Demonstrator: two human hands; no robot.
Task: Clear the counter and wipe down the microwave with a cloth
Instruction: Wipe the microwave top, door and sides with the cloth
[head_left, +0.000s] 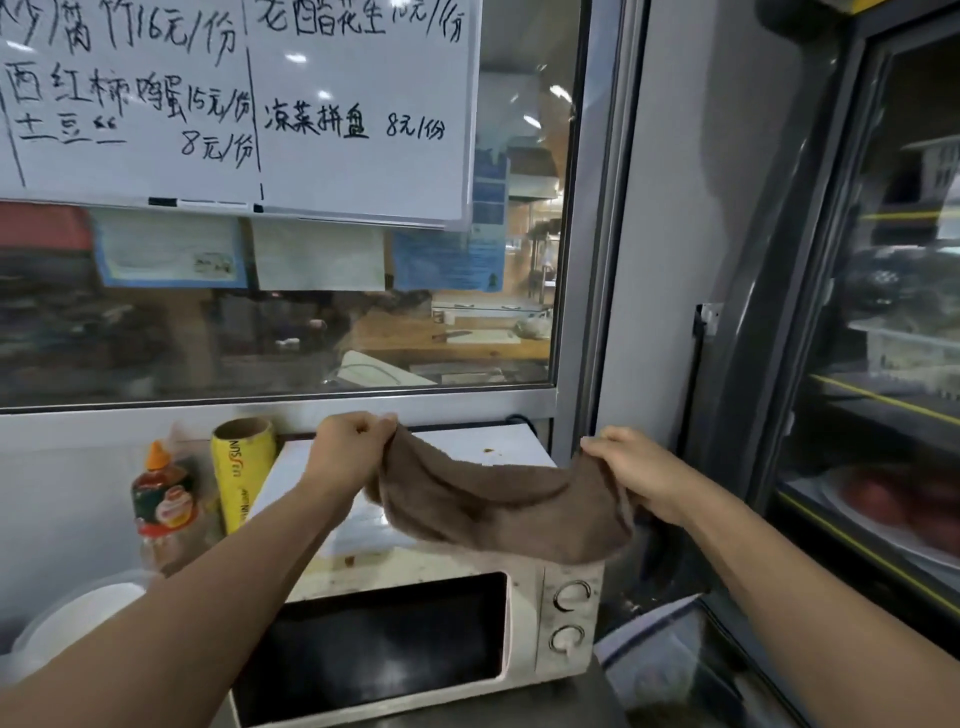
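A brown cloth (498, 504) hangs stretched between both hands, just above the top of a white microwave (524, 623). My left hand (350, 449) pinches the cloth's left end; my right hand (636, 467) grips its right end. The microwave has a dark door window and two round dials at its right side. Its top is stained, and a white sheet (483, 444) lies on it beneath the cloth.
Left of the microwave stand a yellow roll (244, 470) and an orange-capped sauce bottle (163, 499), with a white container (78, 618) lower left. A whiteboard menu (234, 104) hangs on the window behind. A glass-door fridge (883, 364) stands at the right.
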